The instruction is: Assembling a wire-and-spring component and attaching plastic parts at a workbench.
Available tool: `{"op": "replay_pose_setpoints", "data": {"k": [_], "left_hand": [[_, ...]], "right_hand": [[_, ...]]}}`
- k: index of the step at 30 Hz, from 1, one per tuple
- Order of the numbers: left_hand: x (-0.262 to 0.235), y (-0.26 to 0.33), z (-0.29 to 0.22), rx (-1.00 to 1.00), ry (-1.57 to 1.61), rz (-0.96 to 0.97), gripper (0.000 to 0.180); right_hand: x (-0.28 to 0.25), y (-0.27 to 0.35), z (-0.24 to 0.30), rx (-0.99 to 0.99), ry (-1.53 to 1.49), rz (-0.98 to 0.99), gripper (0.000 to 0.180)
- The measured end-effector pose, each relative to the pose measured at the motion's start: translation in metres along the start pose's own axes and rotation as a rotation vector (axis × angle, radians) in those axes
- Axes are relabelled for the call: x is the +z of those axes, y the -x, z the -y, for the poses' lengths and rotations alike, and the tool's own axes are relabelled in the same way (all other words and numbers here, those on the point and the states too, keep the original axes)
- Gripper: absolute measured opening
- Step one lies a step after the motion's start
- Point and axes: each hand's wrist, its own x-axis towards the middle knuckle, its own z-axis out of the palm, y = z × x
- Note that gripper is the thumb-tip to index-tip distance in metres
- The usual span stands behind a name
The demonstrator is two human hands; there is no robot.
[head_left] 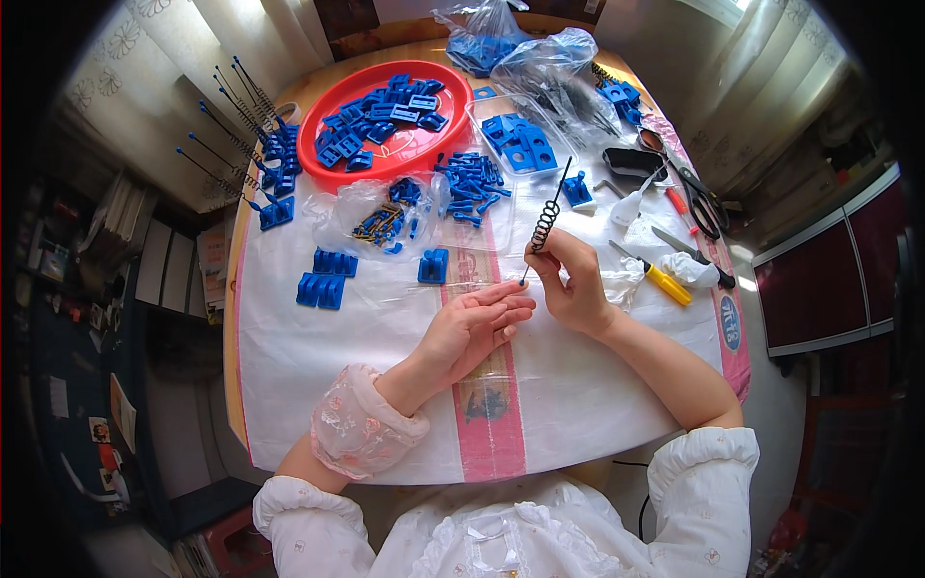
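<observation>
Black spring-wound rod [546, 223] stands pinched upright in my right hand [570, 287]; left hand [475, 326] lies open, fingertips meeting its lower tip. I advise steadying that tip before pressing.

A red round tray [318, 125] at the table's far end holds loose blue plastic parts [385, 111]. Clear plastic bags [540, 53] of blue parts lie beyond it. Black scissors [701, 197] and a yellow-handled tool [665, 282] lie near the right edge.
</observation>
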Motion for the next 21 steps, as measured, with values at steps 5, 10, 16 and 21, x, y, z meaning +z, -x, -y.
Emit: {"op": "replay_pose_setpoints", "data": {"k": [5,10,16,21], "left_hand": [[0.0003,0.0002,-0.0001,0.003,0.006,-0.005,0.049],[0.0000,0.0001,0.0001,0.001,0.001,-0.005,0.049],[-0.0006,0.0000,0.0001,0.001,0.000,0.004,0.049],[0.0002,0.0002,0.0000,0.000,-0.001,-0.002,0.049]], "right_hand": [[0.0003,-0.0005,0.0002,-0.001,-0.001,0.002,0.011],[-0.0002,-0.0007,0.0012,0.002,0.000,0.003,0.011],[-0.0001,0.0000,-0.0005,-0.004,0.001,0.002,0.012],[-0.0002,0.0000,0.0010,0.005,0.002,-0.001,0.011]]}}
